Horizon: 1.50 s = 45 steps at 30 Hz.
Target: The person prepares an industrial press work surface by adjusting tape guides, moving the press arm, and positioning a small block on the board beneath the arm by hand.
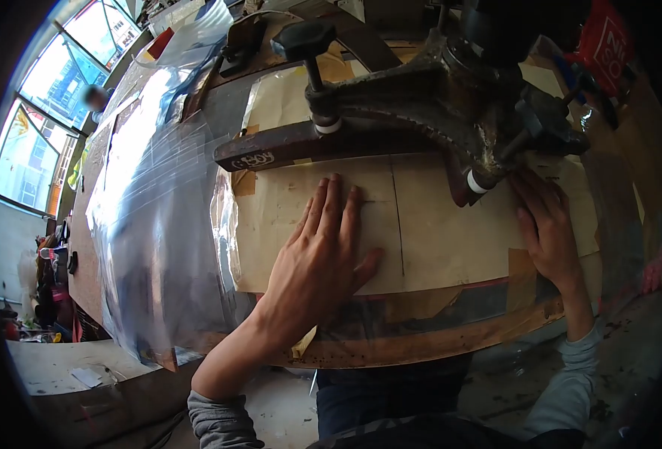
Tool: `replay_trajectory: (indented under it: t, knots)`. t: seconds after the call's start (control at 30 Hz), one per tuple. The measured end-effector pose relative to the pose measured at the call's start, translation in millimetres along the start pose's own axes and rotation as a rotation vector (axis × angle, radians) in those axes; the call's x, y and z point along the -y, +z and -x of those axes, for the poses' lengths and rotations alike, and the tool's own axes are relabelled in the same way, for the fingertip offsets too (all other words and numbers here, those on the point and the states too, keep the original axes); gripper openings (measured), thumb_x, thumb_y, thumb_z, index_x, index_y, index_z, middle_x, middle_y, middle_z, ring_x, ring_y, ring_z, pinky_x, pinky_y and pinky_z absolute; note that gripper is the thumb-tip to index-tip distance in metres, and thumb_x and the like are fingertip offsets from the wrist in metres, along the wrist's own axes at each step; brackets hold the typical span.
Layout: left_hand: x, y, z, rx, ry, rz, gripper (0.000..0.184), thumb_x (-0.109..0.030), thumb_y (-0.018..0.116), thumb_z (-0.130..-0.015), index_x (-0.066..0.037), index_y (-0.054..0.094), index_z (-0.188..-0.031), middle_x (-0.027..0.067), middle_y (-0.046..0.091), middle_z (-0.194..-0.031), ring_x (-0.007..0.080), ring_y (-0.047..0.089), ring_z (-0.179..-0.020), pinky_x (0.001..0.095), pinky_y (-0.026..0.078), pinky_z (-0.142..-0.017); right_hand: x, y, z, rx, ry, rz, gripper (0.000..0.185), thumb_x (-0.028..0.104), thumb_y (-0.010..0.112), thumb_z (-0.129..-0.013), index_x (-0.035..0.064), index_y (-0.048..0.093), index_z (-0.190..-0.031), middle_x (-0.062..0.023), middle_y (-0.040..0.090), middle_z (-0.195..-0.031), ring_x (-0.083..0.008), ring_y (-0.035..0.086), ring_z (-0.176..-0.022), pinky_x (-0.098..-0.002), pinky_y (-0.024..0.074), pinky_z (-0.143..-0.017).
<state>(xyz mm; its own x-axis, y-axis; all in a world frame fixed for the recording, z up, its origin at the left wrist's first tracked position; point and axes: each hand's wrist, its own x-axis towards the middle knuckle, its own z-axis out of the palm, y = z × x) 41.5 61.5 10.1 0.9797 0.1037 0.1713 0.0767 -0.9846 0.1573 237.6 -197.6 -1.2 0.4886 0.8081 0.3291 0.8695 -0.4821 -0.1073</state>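
Observation:
My left hand point(319, 251) lies flat, fingers stretched out and slightly spread, on a beige sheet point(443, 247). A long dark line and a shorter cross mark run over this sheet beside my fingers. On its right part rests my right hand point(546, 228), fingers extended and pointing under the machine, with nothing visible in them. Just beyond both hands stands a dark metal machine arm point(391, 93) with black knobs. A dark bar point(293, 150) under it crosses the sheet; its contact with the sheet is unclear.
Clear plastic sheets point(159, 224) are stacked to the left. Brown tape point(522, 277) lies near the front edge of the wooden work board point(421, 348). A red bag point(604, 49) sits at the back right. Near the windows point(54, 120), another person point(97, 99) is partly visible.

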Motion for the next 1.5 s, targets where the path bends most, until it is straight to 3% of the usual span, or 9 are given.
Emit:
replay_trajectory:
  t: [0.3, 0.5, 0.6, 0.9, 1.1, 1.2, 1.5]
  knots:
    - [4.4, 3.0, -2.9, -0.038, 0.007, -0.019, 0.062, -0.028, 0.061, -0.086, 0.007, 0.040, -0.132, 0.0307, 0.036, -0.138, 0.0388, 0.039, -0.130, 0.0417, 0.041, -0.103, -0.9, 2.6, -2.4, 0.001, 0.007, -0.023, 0.039, 0.011, 0.047, -0.090, 0.0044, 0.051, -0.128, -0.0151, 0.050, -0.132, -0.0317, 0.047, -0.121, -0.0452, 0.0307, -0.103]
    - [7.6, 4.9, -6.5, -0.038, 0.022, 0.021, 0.059, -0.029, 0.057, -0.087, 0.012, 0.043, -0.127, 0.0357, 0.036, -0.135, 0.0414, 0.040, -0.127, 0.0413, 0.036, -0.106, -1.7, 5.1, -3.2, -0.014, 0.009, -0.022, 0.039, 0.010, 0.048, -0.089, 0.0041, 0.052, -0.127, -0.0153, 0.051, -0.131, -0.0324, 0.048, -0.120, -0.0460, 0.0316, -0.103]
    - [10.0, 3.9, -9.2, -0.055, 0.000, 0.025, 0.057, -0.024, 0.060, -0.086, 0.006, 0.042, -0.130, 0.0298, 0.037, -0.139, 0.0383, 0.039, -0.129, 0.0419, 0.041, -0.102, -2.0, 6.4, -5.1, -0.018, 0.010, -0.022, 0.039, 0.010, 0.049, -0.089, 0.0038, 0.053, -0.127, -0.0157, 0.052, -0.130, -0.0327, 0.049, -0.119, -0.0453, 0.0321, -0.102]
    - [12.1, 5.6, -10.0, -0.070, 0.007, -0.101, 0.056, -0.029, 0.056, -0.087, 0.003, 0.043, -0.131, 0.0248, 0.041, -0.138, 0.0341, 0.043, -0.128, 0.0412, 0.036, -0.107, 0.9, 5.7, -8.3, -0.041, 0.008, -0.038, 0.037, 0.011, 0.051, -0.089, 0.0023, 0.054, -0.125, -0.0167, 0.053, -0.128, -0.0343, 0.050, -0.115, -0.0433, 0.0344, -0.101]
    - [13.6, 5.4, -10.9, -0.073, -0.006, -0.100, 0.056, -0.028, 0.057, -0.087, 0.002, 0.044, -0.131, 0.0240, 0.043, -0.137, 0.0325, 0.043, -0.128, 0.0418, 0.035, -0.107, 2.1, 6.9, -7.7, -0.053, 0.018, -0.054, 0.037, 0.011, 0.052, -0.089, 0.0016, 0.054, -0.124, -0.0173, 0.053, -0.128, -0.0349, 0.050, -0.116, -0.0431, 0.0364, -0.100]
    - [14.3, 6.8, -11.4, -0.144, 0.037, -0.096, 0.052, -0.028, 0.057, -0.085, 0.007, 0.050, -0.123, 0.0291, 0.046, -0.130, 0.0352, 0.048, -0.122, 0.0435, 0.039, -0.102, 1.0, 8.0, -7.4, -0.075, 0.038, -0.080, 0.036, 0.010, 0.053, -0.088, 0.0017, 0.055, -0.123, -0.0173, 0.054, -0.126, -0.0352, 0.050, -0.116, -0.0423, 0.0387, -0.099]
    - [16.0, 4.9, -12.0, -0.095, 0.003, -0.117, 0.056, -0.030, 0.059, -0.086, 0.001, 0.045, -0.131, 0.0228, 0.044, -0.137, 0.0318, 0.045, -0.127, 0.0419, 0.037, -0.106, 0.7, 9.1, -7.1, -0.099, 0.037, -0.099, 0.032, 0.007, 0.054, -0.087, 0.0016, 0.058, -0.119, -0.0168, 0.055, -0.124, -0.0356, 0.053, -0.113, -0.0410, 0.0418, -0.097]
